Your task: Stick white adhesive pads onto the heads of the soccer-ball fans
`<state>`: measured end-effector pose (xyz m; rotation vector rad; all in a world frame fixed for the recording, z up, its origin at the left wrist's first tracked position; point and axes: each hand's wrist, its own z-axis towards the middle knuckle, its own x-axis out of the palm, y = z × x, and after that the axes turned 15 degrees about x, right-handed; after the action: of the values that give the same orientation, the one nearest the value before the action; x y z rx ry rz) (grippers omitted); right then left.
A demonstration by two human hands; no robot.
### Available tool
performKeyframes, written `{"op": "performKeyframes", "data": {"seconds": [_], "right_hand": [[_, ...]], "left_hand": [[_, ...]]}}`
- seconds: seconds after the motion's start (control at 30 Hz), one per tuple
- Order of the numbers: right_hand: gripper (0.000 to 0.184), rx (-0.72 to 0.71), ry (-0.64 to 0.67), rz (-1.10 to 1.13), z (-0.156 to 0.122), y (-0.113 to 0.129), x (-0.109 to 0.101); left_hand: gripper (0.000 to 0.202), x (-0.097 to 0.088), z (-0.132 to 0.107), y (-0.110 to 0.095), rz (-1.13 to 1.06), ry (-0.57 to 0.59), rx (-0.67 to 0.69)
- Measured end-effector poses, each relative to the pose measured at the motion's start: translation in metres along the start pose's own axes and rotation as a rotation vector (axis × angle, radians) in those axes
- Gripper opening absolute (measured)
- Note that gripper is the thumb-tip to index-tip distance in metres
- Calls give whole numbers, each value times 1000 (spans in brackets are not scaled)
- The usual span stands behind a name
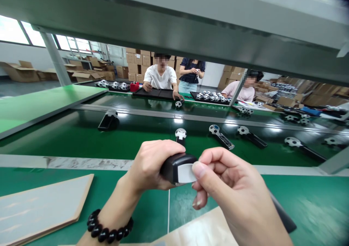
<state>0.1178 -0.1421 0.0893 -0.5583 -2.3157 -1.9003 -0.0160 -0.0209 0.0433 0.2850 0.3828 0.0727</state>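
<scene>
My left hand (pixel 152 162) is wrapped round a black plastic handle (pixel 169 169), its blunt end turned towards me. A light grey sticker (pixel 185 173) lies against that end face. Thumb and forefinger of my right hand (pixel 220 177) pinch the sticker's right edge. Just beyond my left hand shows a football-patterned head on a black neck (pixel 181 134); whether it belongs to the held handle I cannot tell. Under my right wrist a long dark piece (pixel 283 213) is partly hidden. Tan backing paper (pixel 201 229) lies below my hands.
Grey sheets with tan edges (pixel 40 209) lie at the left. Several football-headed devices (pixel 251 135) lie on the green conveyor (pixel 147 129). Across it, people work by black trays (pixel 155 93) and football-patterned balls (pixel 212 96). A metal shelf (pixel 174 28) hangs overhead, with posts (pixel 56 59) at the sides.
</scene>
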Motion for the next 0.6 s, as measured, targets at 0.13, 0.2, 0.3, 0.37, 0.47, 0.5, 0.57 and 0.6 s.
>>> {"op": "performKeyframes", "data": {"seconds": [0.13,0.2,0.3,0.37,0.47,0.5,0.57,0.6], "right_hand": [[19,-14,-43,-40,-2,1,3],[18,-21,-59,-88,-3,0,4],[16,-118,-126,-269,-6,-2,1],[20,-272,-293,-472,-6,-3,-5],[27,-440,-638,-704,-2,-2,-17],[29,-439,-677,-709,0,-2,-20],[29,-380,-537,-633,4,-3,-19],[28,-334,-388,-590,6,-4,-17]], "left_hand": [[22,0,-1,-1,-4,5,-17],[22,0,-2,0,-8,4,-19],[23,0,-5,2,1,-9,2],[23,1,-7,3,15,4,34],[29,5,-13,3,-66,-55,8],[33,6,-16,3,-118,-93,-17],[45,10,-22,1,-214,-160,-72],[53,12,-26,1,-242,-167,-95]]}}
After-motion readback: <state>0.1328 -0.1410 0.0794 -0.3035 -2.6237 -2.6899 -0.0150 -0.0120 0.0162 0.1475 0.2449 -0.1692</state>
